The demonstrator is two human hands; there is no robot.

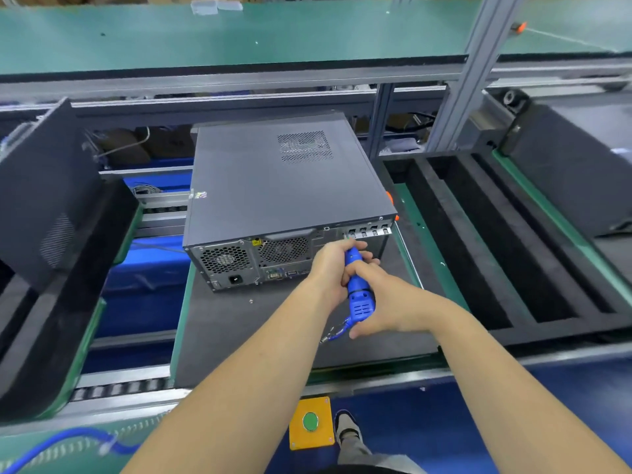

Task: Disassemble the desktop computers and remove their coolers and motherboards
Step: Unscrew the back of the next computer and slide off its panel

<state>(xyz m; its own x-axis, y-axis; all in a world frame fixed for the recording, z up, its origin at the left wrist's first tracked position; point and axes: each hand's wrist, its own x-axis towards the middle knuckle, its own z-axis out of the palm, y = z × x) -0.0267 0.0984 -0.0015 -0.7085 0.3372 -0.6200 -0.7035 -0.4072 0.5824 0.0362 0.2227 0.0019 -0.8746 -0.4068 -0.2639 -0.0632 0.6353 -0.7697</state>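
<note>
Judging by what lies on the line, the work is close to its beginning: the conveyor line (424, 374) carries a dark pallet (239, 330) in the middle, and on it the computer case (273, 186) lies on its side, rear panel toward the person, with its side cover on and closed, so nothing inside can be seen. No cooler or motherboard is visible anywhere, which suggests both remain inside and every removal step is left to do. To the right sits a black foam tray (478, 241) with long slots, and to the left another dark case (44, 196) leans tilted on its own pallet, apparently waiting its turn. Near the person, below the line's edge, a yellow box with a green button (310, 421) is fixed to the frame. Both hands meet just near of the case's rear panel, at its right part. The left hand (330, 265) grips the front end of a blue electric screwdriver (357, 285), fingers curled round it, while the right hand (386, 302) wraps the tool's body farther back. The tip points at the rear edge beside the expansion slots (369, 231), though the screw itself is too small to make out. The likely step in hand is loosening the cover's rear screws, the first stage before the cover comes off.
</note>
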